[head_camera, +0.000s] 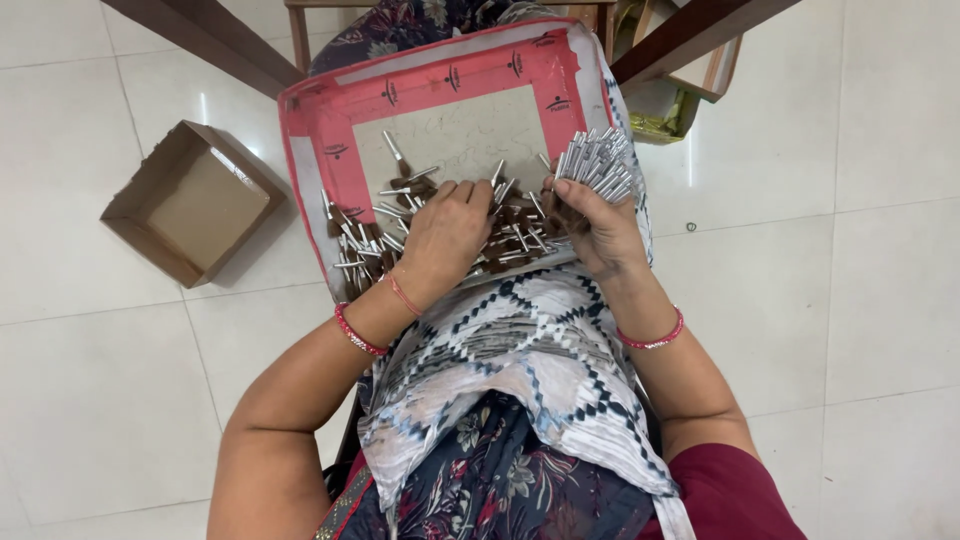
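Observation:
A flat cardboard tray (440, 75) with pink taped edges rests on my lap. It holds a loose pile of small silver-and-brown pieces (375, 235) along its near edge. My left hand (447, 235) lies palm down on that pile, fingers curled into the pieces. My right hand (598, 225) grips a tight bundle of the silver pieces (598, 162), their ends fanned up and away from me over the tray's right edge.
An open brown cardboard box (193, 202) sits on the white tiled floor to the left. Dark wooden furniture legs (200, 35) cross the top corners. A patterned white cloth (520, 350) covers my lap below the tray.

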